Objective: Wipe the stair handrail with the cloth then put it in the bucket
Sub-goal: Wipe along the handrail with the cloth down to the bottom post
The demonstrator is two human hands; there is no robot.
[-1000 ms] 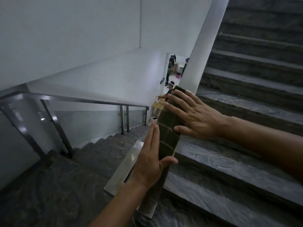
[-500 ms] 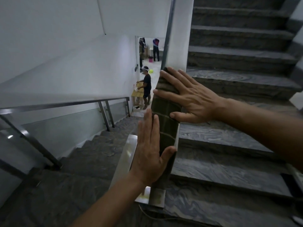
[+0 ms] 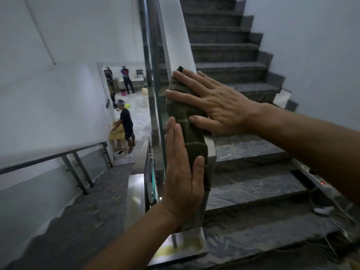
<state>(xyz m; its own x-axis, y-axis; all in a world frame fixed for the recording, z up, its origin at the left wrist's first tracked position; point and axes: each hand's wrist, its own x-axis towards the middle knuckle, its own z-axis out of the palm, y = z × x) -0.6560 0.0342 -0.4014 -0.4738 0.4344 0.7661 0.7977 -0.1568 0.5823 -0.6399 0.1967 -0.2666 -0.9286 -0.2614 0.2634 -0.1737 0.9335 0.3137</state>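
On top of the steel handrail (image 3: 211, 148) lies the green checked cloth (image 3: 187, 121), draped lengthwise. Right hand (image 3: 212, 106) flat on its upper end, fingers spread; left hand (image 3: 183, 176) flat vs the cloth's left side, fingers together, thumb over the top. Glass panel (image 3: 155, 114) just left of rail. Grey steps (image 3: 243, 188) to the right w/ a power strip (image 3: 315, 178) & cables. Below: people, pink bucket (image 3: 123, 92), well apart.
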